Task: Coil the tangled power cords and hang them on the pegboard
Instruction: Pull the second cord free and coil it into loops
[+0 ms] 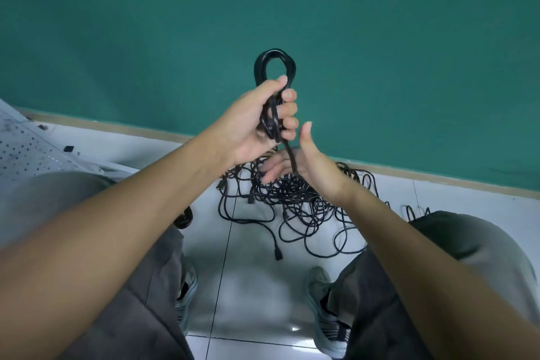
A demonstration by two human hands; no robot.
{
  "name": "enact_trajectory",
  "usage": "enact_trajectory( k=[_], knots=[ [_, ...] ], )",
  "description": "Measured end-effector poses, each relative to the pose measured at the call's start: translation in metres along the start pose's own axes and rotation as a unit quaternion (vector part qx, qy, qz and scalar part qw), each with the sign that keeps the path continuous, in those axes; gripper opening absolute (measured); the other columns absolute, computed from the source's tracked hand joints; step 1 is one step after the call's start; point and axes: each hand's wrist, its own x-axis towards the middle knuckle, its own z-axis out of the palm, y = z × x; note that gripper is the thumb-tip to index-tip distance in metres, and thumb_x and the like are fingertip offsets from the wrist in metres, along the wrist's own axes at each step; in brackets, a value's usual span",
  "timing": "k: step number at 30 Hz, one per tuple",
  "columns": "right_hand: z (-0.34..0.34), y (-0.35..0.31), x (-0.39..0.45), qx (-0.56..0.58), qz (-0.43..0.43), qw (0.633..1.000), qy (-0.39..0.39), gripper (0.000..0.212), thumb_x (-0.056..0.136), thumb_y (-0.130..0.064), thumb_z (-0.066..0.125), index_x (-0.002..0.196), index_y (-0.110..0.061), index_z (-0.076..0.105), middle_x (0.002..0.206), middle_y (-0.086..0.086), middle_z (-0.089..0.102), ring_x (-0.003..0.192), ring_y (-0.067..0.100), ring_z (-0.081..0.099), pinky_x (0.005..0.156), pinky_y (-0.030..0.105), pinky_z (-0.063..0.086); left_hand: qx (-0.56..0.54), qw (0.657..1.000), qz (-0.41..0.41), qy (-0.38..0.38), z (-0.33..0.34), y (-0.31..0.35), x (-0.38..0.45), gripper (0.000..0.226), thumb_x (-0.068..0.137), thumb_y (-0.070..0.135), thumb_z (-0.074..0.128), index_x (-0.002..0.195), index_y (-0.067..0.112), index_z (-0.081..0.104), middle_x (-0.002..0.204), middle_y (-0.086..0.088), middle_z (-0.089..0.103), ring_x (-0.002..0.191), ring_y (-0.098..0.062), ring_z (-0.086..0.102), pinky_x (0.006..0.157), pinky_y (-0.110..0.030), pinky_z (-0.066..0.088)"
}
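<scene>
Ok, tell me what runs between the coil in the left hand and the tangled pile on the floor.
In the head view, one black cord strand hangs from the coil, crossing the open right hand down to the pile.

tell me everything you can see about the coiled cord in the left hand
The coiled cord is black, smooth and rubbery looking, gathered into several loops held roughly upright. Its rounded top loop stands above the left hand, whose fingers curl round the bundle's middle. One loose strand runs down from the grip across the palm of the open right hand toward the tangled cords on the tiled floor. The cord is shown against a green wall.
</scene>
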Motion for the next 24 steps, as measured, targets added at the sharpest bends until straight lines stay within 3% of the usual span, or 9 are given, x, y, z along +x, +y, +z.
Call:
enact_trajectory(
  k=[4, 8, 10, 13, 15, 17, 19, 21, 24],
  knots=[
    [0.005, 0.002, -0.025, -0.070, 0.001, 0.997, 0.032, 0.095, 0.092, -0.076, -0.001, 0.094, -0.018, 0.074, 0.092, 0.003, 0.076, 0.101, 0.014, 0.067, 0.113, 0.041, 0.033, -0.019, 0.999, 0.021, 0.038, -0.009, 0.007, -0.021, 0.039, 0.108, 0.038, 0.041, 0.072, 0.023, 0.046, 0.054, 0.011, 0.032, 0.046, -0.007, 0.030, 0.052, -0.022, 0.030],
    [0.014, 0.016, -0.042, -0.242, -0.044, 0.967, 0.060, 0.026, 0.106, -0.039, 0.050, 0.096, -0.018, 0.062, 0.094, -0.002, 0.068, 0.093, 0.015, 0.062, 0.088, 0.034, 0.046, -0.040, 0.997, 0.033, 0.058, -0.016, 0.007, -0.041, 0.038, 0.107, 0.038, 0.043, 0.072, 0.023, 0.046, 0.055, 0.011, 0.029, 0.049, -0.009, 0.020, 0.051, -0.022, 0.029],
    [0.018, 0.026, -0.047, -0.287, -0.037, 0.956, 0.052, 0.009, 0.101, -0.025, 0.061, 0.094, -0.021, 0.058, 0.092, -0.007, 0.066, 0.090, 0.014, 0.062, 0.086, 0.033, 0.049, -0.040, 0.997, 0.032, 0.063, -0.017, 0.001, -0.051, 0.038, 0.107, 0.038, 0.043, 0.072, 0.023, 0.046, 0.054, 0.011, 0.029, 0.046, -0.008, 0.023, 0.050, -0.021, 0.029],
    [0.021, 0.034, -0.052, -0.312, -0.005, 0.948, 0.062, 0.008, 0.100, -0.022, 0.062, 0.092, -0.023, 0.059, 0.091, -0.004, 0.067, 0.087, 0.019, 0.064, 0.084, 0.036, 0.052, -0.043, 0.996, 0.037, 0.074, -0.018, -0.010, -0.064, 0.038, 0.108, 0.037, 0.042, 0.072, 0.023, 0.045, 0.053, 0.011, 0.030, 0.044, -0.008, 0.026, 0.048, -0.021, 0.030],
    [0.022, 0.036, -0.056, -0.285, 0.008, 0.954, 0.093, 0.012, 0.102, -0.025, 0.059, 0.093, -0.018, 0.062, 0.088, -0.001, 0.067, 0.081, 0.019, 0.062, 0.077, 0.030, 0.048, -0.055, 0.993, 0.048, 0.097, -0.019, -0.014, -0.070, 0.039, 0.108, 0.035, 0.042, 0.071, 0.023, 0.045, 0.053, 0.010, 0.029, 0.044, -0.008, 0.025, 0.047, -0.021, 0.030],
    [0.023, 0.037, -0.062, -0.251, 0.011, 0.957, 0.144, 0.016, 0.102, -0.026, 0.060, 0.096, -0.015, 0.069, 0.092, -0.006, 0.072, 0.085, 0.010, 0.065, 0.083, 0.028, 0.050, -0.075, 0.986, 0.062, 0.136, -0.022, -0.015, -0.072, 0.041, 0.108, 0.034, 0.044, 0.069, 0.022, 0.047, 0.054, 0.009, 0.030, 0.044, -0.009, 0.027, 0.046, -0.022, 0.031],
    [0.020, 0.036, -0.069, -0.205, 0.006, 0.960, 0.189, 0.017, 0.101, -0.023, 0.063, 0.090, -0.013, 0.073, 0.087, -0.005, 0.077, 0.085, 0.010, 0.072, 0.089, 0.034, 0.055, -0.077, 0.976, 0.069, 0.191, -0.028, -0.016, -0.069, 0.042, 0.108, 0.032, 0.046, 0.067, 0.020, 0.048, 0.054, 0.008, 0.031, 0.045, -0.010, 0.028, 0.045, -0.022, 0.033],
    [0.018, 0.030, -0.076, -0.141, -0.002, 0.965, 0.223, 0.016, 0.100, -0.018, 0.064, 0.088, -0.014, 0.073, 0.081, -0.001, 0.076, 0.078, 0.014, 0.075, 0.084, 0.035, 0.059, -0.042, 0.969, 0.065, 0.234, -0.034, -0.020, -0.064, 0.043, 0.109, 0.032, 0.046, 0.068, 0.019, 0.049, 0.050, 0.007, 0.033, 0.044, -0.011, 0.031, 0.045, -0.021, 0.036],
    [0.016, 0.018, -0.083, -0.076, -0.035, 0.965, 0.250, 0.019, 0.103, -0.014, 0.060, 0.091, -0.005, 0.071, 0.077, 0.002, 0.073, 0.070, 0.016, 0.073, 0.068, 0.023, 0.056, 0.083, 0.958, 0.037, 0.271, -0.038, -0.033, -0.057, 0.039, 0.110, 0.032, 0.046, 0.075, 0.017, 0.048, 0.054, 0.004, 0.039, 0.048, -0.012, 0.036, 0.048, -0.023, 0.037]
  ],
)
